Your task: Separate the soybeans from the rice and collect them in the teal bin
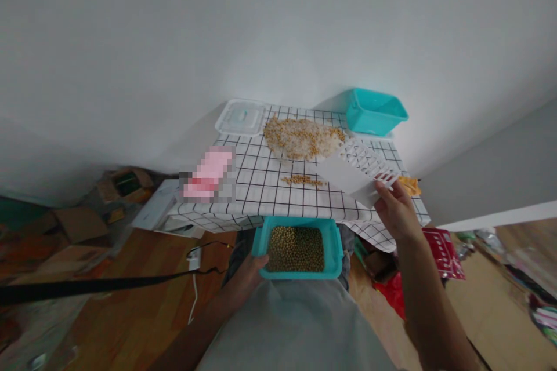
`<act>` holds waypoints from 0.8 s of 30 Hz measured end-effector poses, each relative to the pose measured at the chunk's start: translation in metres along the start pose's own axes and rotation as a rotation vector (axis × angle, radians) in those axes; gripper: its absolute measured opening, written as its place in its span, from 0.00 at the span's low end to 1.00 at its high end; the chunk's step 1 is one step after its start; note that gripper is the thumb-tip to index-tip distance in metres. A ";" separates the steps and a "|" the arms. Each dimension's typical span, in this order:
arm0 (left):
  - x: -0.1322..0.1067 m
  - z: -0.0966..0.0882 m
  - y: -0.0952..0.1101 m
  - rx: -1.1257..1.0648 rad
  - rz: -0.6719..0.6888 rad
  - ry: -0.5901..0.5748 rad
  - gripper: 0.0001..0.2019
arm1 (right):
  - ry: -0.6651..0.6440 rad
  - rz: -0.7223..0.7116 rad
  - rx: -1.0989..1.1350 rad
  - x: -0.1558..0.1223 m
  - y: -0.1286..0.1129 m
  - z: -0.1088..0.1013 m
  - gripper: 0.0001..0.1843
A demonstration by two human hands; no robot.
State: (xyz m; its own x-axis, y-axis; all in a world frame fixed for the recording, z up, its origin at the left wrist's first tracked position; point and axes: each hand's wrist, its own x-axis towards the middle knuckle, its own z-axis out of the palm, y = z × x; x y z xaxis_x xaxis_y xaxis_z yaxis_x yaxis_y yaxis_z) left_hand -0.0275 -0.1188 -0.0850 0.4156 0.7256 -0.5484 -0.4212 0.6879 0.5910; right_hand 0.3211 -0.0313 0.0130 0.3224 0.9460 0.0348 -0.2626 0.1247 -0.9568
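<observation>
1. By the fingers of the right hand [394, 208], right of centre, a white slotted sheet [343, 173] is pinched at its lower right corner; the sheet is held tilted over the table, its slotted end partly blurred.
2. By the left hand [246, 278], below centre, the left rim of a teal tub [300, 275] is gripped, the thumb laid over it; the other fingers are hidden, so their spread cannot be told.
3. In the tub, at bottom centre, yellowish and greenish beans [300, 249] are held.
4. Left of the sheet, a short row of beans [302, 180] is seen; behind it, a heap [300, 138] of beans and whitish grains, too fine to name, is spread.
5. At the table's far corners, a clear lid [240, 117] is set on the left and a second tub [369, 120] on the right.
6. A pink thing [209, 171], left of centre, is blurred into squares; a yellow packet [409, 185] is partly covered by the right hand.
7. The table is draped with a checked cloth [261, 191] and backed by a grey wall [278, 23].
8. On the wooden floor [126, 290], cardboard boxes [80, 225] are dimly seen at left.
</observation>
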 end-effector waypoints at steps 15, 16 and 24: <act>0.004 0.002 0.010 -0.006 -0.018 0.088 0.22 | -0.196 -0.078 -0.190 0.082 0.037 0.017 0.16; 0.004 0.004 0.010 -0.019 -0.031 0.098 0.23 | -0.186 -0.075 -0.196 0.082 0.037 0.015 0.15; 0.004 0.004 0.011 -0.033 -0.050 0.114 0.22 | -0.059 -0.083 -0.256 0.072 0.028 -0.023 0.13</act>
State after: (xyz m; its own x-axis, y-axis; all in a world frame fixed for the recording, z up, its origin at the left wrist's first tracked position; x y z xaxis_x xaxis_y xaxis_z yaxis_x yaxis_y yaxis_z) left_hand -0.0276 -0.1082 -0.0787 0.3437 0.6858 -0.6415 -0.4291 0.7223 0.5423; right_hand 0.3577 0.0333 -0.0182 0.2779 0.9524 0.1254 0.0036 0.1295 -0.9916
